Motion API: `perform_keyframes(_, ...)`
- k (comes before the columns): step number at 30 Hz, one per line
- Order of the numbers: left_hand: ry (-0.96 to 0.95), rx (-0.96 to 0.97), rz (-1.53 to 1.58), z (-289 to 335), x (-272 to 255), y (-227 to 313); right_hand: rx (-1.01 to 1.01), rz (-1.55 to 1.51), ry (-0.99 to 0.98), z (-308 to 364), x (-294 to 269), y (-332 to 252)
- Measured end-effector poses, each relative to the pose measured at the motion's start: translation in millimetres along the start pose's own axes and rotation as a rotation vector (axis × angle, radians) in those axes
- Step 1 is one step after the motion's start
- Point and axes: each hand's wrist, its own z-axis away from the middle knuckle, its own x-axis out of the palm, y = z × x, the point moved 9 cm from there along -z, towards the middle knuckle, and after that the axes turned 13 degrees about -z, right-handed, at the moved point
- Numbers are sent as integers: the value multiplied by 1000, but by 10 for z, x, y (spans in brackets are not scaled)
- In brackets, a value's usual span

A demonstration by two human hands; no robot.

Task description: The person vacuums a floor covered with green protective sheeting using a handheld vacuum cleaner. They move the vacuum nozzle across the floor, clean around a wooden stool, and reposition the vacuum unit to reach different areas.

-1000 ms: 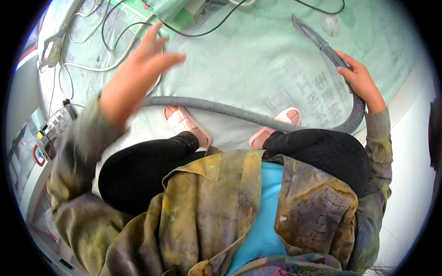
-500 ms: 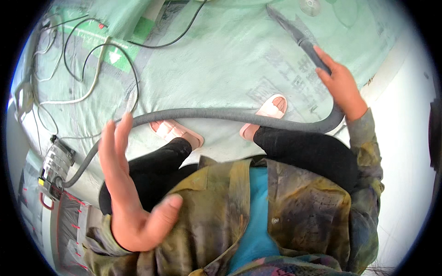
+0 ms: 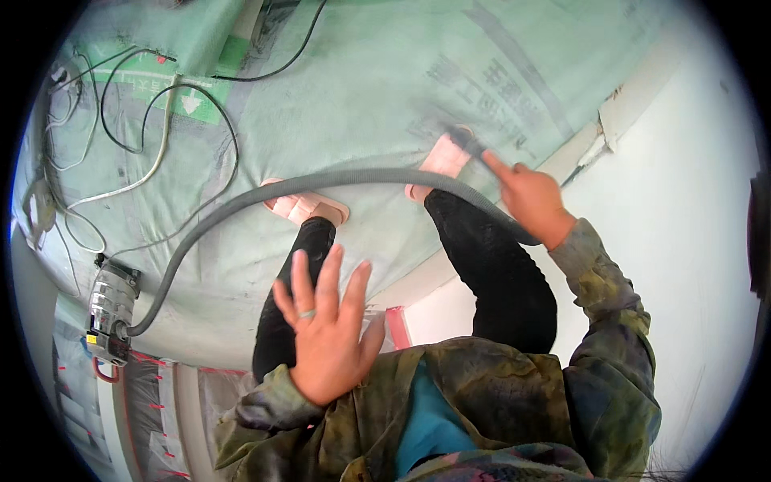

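My right hand is closed round the dark handle of a vacuum nozzle. The nozzle's front end is smeared by motion beside my right slipper. From the handle a grey ribbed vacuum hose arcs leftward past both feet. It joins a small grey-and-black vacuum cleaner at the left. My left hand hovers over my left leg with its fingers spread, a ring on one of them. Nothing is in it.
Green protective sheeting covers the floor under my feet. Black and white cables lie looped on it at the left. A white wall stands along the right, with torn sheeting at its base. Plastic-covered panels are at lower left.
My right hand has drawn the nozzle left and back toward my right foot. My left hand has moved rightward, its palm turned down. The hose bows more, and my view has shifted.
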Motion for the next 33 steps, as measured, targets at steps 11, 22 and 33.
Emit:
perform_keyframes(11,-51,-154,-117,156,1202,9,119,-1061,215,-515,22,754)
perform_keyframes(22,128,-68,-181,1386,414,105,1102,-1520,898,2941,2422,2896)
perform_keyframes(33,48,-56,-165,2769,-249,-175,763,-2289,1223,4135,658,-304)
